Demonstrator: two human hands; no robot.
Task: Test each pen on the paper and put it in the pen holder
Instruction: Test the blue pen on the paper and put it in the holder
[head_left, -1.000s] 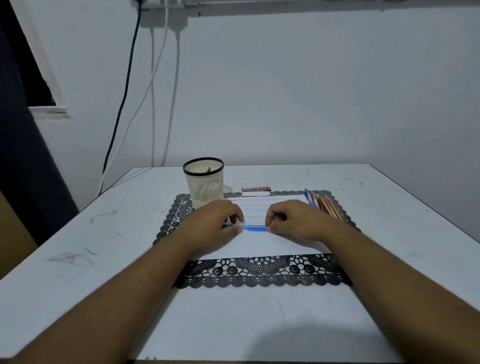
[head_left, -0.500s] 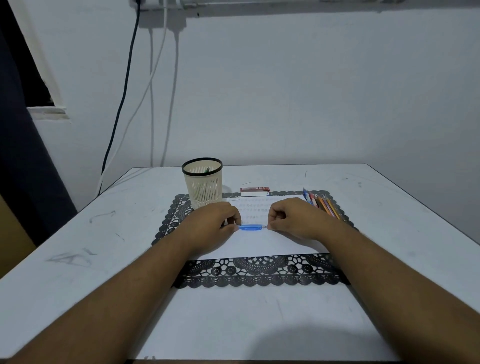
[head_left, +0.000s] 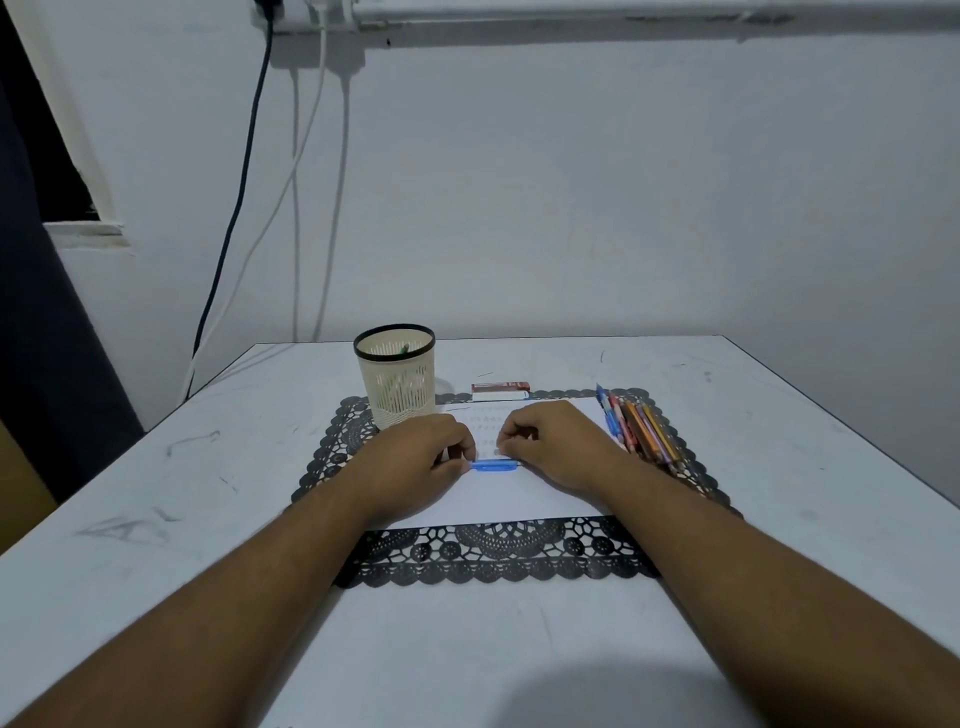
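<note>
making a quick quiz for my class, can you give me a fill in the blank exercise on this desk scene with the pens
1. Both hands, the left hand and the right hand, hold a pen whose colour is ____.
2. The pen holder stands on the ____ side of the paper.
3. The paper lies on a lacy mat that is ____ in colour.
4. The untested pens lie to the ____ of the paper.

Missing words: blue; left; black; right
</note>
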